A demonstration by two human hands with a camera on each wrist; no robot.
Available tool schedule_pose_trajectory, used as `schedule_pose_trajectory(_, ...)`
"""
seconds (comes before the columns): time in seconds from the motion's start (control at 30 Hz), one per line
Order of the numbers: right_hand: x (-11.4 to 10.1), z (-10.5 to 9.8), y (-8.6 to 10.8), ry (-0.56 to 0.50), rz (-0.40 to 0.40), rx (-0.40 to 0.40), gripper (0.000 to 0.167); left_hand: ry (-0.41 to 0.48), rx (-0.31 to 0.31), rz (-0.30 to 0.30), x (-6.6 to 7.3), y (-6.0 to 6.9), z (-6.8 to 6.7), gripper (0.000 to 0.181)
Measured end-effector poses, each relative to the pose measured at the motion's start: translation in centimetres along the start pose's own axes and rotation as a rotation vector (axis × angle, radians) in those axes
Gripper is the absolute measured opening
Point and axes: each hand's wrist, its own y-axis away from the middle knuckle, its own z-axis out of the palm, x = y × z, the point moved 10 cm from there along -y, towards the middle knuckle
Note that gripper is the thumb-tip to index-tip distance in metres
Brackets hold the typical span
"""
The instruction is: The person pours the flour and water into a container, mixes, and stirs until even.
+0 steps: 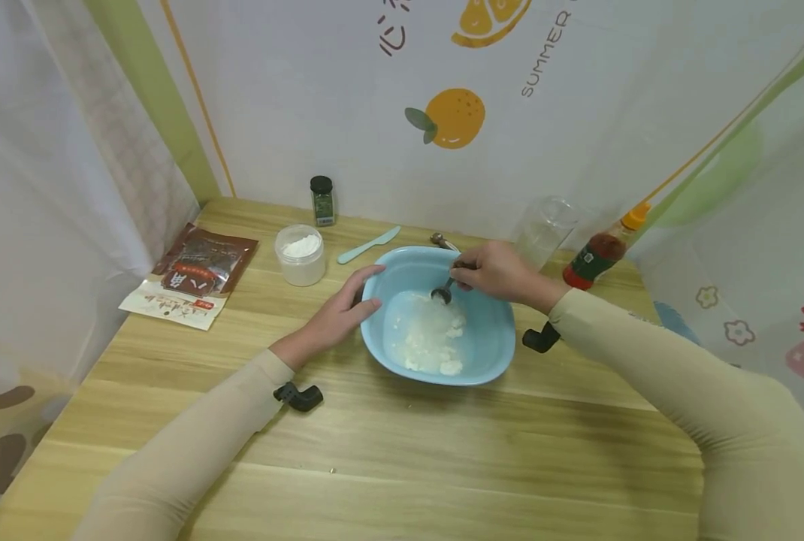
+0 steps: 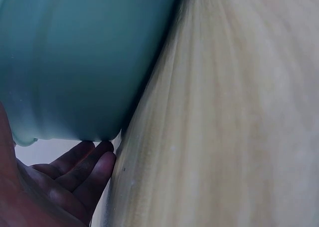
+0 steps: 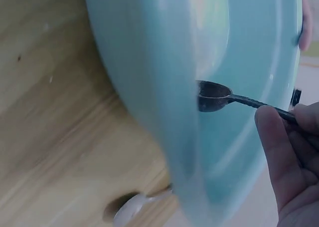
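Beige R sleeve (image 1: pixel 747 428) nearest cam; R hand (image 1: pixel 500 270) pinches dark spoon (image 1: pixel 442 295) by white powder (image 1: pixel 432 342) in blue basin (image 1: pixel 490 330), mid-tbl (image 1: pixel 409 466), L hand (image 1: pixel 337 312) gripping rim. Basin's prob. light, stiff, slidey: hold by rim; spoon by handle.

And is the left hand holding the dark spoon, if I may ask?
No, the right hand holds the dark spoon, while the left hand touches the blue basin.

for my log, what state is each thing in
blue basin, containing white powder
dark spoon, in right hand
left hand, holding blue basin
powder jar, open
spice bottle, capped
sauce bottle, capped
knife, lying flat
second spoon, lying down
brown packet, flat
white packet, flat
clear container, upright
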Motion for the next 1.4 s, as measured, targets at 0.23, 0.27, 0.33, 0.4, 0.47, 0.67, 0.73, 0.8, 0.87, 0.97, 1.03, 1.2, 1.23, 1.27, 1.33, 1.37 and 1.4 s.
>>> schedule_pose_trajectory(0.23, -3.0, 2.2, 0.6, -0.105, -0.101, -0.097, 0.016, 0.001, 0.001, 0.002, 0.0, 0.1, 0.0, 0.061)
schedule_pose_trajectory(0.27, -3.5, 2.4, 0.8, -0.116, -0.122, -0.116, 0.015, 0.003, -0.001, 0.003, 0.0, 0.1, 0.1, 0.061)
schedule_pose_trajectory(0.33, -4.3, 2.8, 1.3, -0.114, -0.165, -0.146, 0.013, 0.002, -0.002, 0.003, 0.0, 0.0, 0.1, 0.061)
schedule_pose_trajectory(0.4, -4.7, 2.9, 1.8, -0.108, -0.205, -0.163, 0.012, 0.008, -0.004, 0.003, 0.0, 0.0, 0.1, 0.061)
schedule_pose_trajectory(0.47, -4.8, 2.9, 2.3, -0.108, -0.229, -0.177, 0.011, 0.010, -0.004, 0.001, 0.0, -0.1, 0.1, 0.061)
schedule_pose_trajectory(0.67, -2.8, 2.0, 3.5, -0.115, -0.190, -0.194, 0.012, 0.009, -0.011, -0.005, 0.0, -0.1, 0.1, 0.061)
schedule_pose_trajectory(0.73, -1.9, 1.4, 3.6, -0.089, -0.167, -0.164, 0.011, 0.010, -0.011, -0.007, 0.0, -0.1, 0.1, 0.060)
schedule_pose_trajectory(0.8, -1.1, 0.8, 3.6, -0.056, -0.148, -0.130, 0.011, 0.015, -0.009, -0.005, 0.0, -0.1, 0.1, 0.060)
schedule_pose_trajectory(0.87, -0.7, 0.5, 3.6, -0.042, -0.139, -0.119, 0.012, 0.017, -0.007, -0.002, 0.0, 0.0, 0.1, 0.060)
schedule_pose_trajectory(0.97, -0.9, 1.0, 3.7, -0.068, -0.126, -0.164, 0.013, 0.015, -0.007, 0.004, 0.0, 0.0, 0.1, 0.061)
schedule_pose_trajectory(1.03, -1.6, 1.7, 3.8, -0.108, -0.128, -0.215, 0.014, 0.008, -0.008, 0.003, 0.1, 0.0, 0.1, 0.061)
schedule_pose_trajectory(1.2, -4.1, 3.6, 3.2, -0.173, -0.175, -0.288, 0.016, 0.000, -0.006, 0.002, 0.2, -0.1, 0.1, 0.061)
schedule_pose_trajectory(1.23, -4.5, 3.9, 2.9, -0.176, -0.188, -0.286, 0.017, 0.002, -0.005, 0.006, 0.1, -0.1, 0.0, 0.061)
schedule_pose_trajectory(1.27, -4.8, 4.0, 2.6, -0.175, -0.195, -0.281, 0.016, 0.011, 0.000, 0.011, -0.5, -0.2, -0.1, 0.061)
schedule_pose_trajectory(1.33, -5.2, 4.2, 1.9, -0.178, -0.194, -0.256, 0.016, 0.011, 0.001, 0.013, -0.6, -0.2, -0.1, 0.061)
schedule_pose_trajectory(1.37, -5.2, 4.1, 1.5, -0.171, -0.186, -0.239, 0.016, 0.011, 0.000, 0.015, -0.6, -0.2, -0.1, 0.061)
schedule_pose_trajectory(1.4, -5.0, 4.0, 1.1, -0.166, -0.173, -0.221, 0.016, 0.010, -0.001, 0.014, -0.6, -0.2, -0.1, 0.061)
